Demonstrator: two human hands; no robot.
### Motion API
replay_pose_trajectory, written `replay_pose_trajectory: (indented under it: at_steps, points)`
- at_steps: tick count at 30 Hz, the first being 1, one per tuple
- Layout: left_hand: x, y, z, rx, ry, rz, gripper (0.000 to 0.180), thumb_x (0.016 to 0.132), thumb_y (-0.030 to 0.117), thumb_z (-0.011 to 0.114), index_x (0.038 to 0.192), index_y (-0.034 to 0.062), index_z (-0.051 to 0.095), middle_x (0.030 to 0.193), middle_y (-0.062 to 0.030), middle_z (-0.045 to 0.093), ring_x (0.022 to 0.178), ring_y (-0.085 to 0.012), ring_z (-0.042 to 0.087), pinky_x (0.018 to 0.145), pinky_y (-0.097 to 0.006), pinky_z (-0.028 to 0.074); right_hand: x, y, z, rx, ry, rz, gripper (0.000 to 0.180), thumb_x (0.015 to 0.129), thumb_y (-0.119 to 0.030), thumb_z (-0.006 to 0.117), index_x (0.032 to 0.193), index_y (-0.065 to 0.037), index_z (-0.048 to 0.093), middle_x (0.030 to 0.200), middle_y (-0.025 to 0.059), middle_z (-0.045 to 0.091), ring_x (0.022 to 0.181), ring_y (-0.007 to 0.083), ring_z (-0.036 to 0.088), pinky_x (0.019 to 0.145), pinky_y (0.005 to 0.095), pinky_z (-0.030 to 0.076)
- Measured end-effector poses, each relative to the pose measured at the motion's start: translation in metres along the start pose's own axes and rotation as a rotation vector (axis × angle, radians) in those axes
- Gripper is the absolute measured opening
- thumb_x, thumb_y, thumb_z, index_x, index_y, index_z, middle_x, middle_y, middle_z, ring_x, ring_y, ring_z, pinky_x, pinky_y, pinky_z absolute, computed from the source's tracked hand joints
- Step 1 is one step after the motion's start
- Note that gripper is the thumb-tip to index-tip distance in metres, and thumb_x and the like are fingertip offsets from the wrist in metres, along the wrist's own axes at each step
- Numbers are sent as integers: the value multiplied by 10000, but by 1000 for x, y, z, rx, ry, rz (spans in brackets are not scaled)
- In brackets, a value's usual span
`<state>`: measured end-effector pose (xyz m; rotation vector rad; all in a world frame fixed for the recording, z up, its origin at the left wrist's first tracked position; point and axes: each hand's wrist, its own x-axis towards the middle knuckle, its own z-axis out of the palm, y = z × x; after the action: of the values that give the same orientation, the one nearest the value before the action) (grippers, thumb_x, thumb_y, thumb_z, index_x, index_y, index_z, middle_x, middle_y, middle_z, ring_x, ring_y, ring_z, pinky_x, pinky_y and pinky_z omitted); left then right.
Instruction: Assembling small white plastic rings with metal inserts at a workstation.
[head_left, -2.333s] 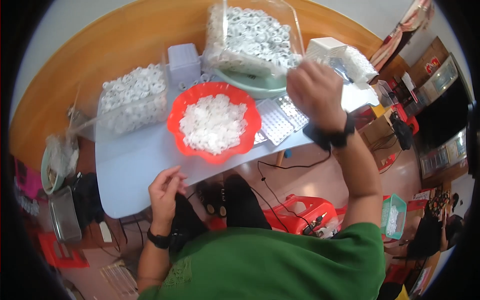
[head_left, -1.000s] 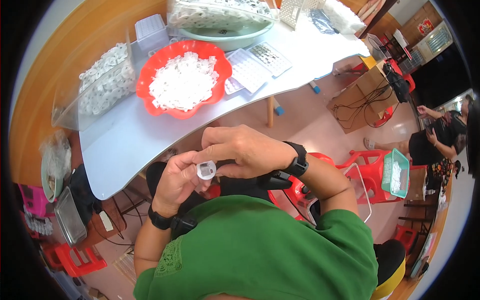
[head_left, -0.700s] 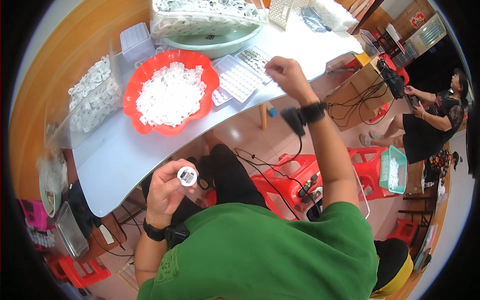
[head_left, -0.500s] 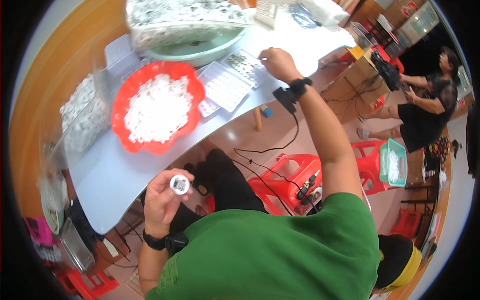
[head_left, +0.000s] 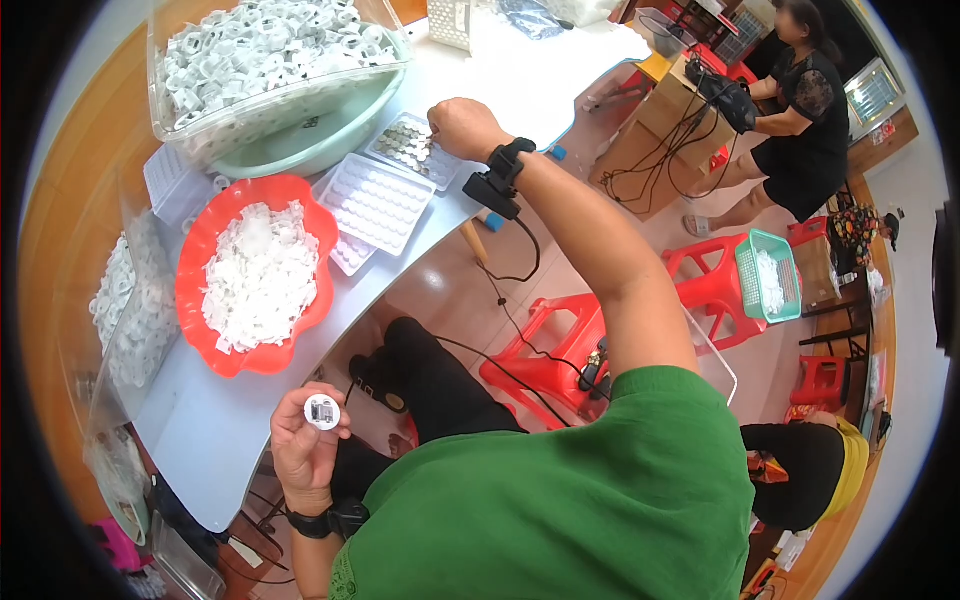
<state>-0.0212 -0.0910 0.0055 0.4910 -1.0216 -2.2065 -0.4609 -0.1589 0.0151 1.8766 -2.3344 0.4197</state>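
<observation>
1. The left hand (head_left: pixel 300 450) pinches a small round white plastic cap (head_left: pixel 322 411) by its rim between thumb and fingertips, held low in front of the table edge (head_left: pixel 215 470)
2. The cap looks light, stiff and smooth – probably easy to drop, so the rim seems the best place to grip it
3. The right hand (head_left: pixel 462 125) is curled, its fingertips down at a clear plastic tray of small grey metal discs (head_left: pixel 412 150); whether it pinches one I cannot tell
4. Beside that tray lies a white dimpled tray (head_left: pixel 372 203), then a red scalloped bowl of white plastic pieces (head_left: pixel 258 272)
5. A clear bag of white rings (head_left: pixel 270 60) sits in a pale green basin – no label is readable
</observation>
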Motion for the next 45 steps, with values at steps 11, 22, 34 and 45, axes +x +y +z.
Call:
replay_pose_trajectory:
  at_steps: [11,22,34,45]
  points:
    - [-26,5,-1,-29,57,-10,284,860,40,573,1126,-47,529,1077,-189,610,827,-191,621,702,-278,504,-66,-44,-70,606,153,57,55,837,-19,571,832,14,615,675,39,576,581,89,547,501,229,467]
    - [-52,-1,11,189,38,210,359,852,84,651,1162,-52,532,1096,-155,601,912,-205,645,777,-278,539,-201,-237,-74,1357,-308,-57,52,829,37,614,871,24,586,762,31,571,632,72,568,529,212,464]
    - [-81,3,22,235,13,286,278,856,-23,619,1122,-71,555,1037,-73,555,946,-162,610,806,-285,540,-217,-274,-78,981,-32,-410,90,751,60,644,790,7,583,717,88,550,599,208,567,509,302,435]
    - [-90,0,26,194,-18,270,266,853,-23,629,1107,-75,568,1052,-67,537,949,-155,600,823,-278,524,-224,-277,-76,705,170,-617,146,679,3,665,710,-30,526,689,83,522,586,266,552,480,362,433]
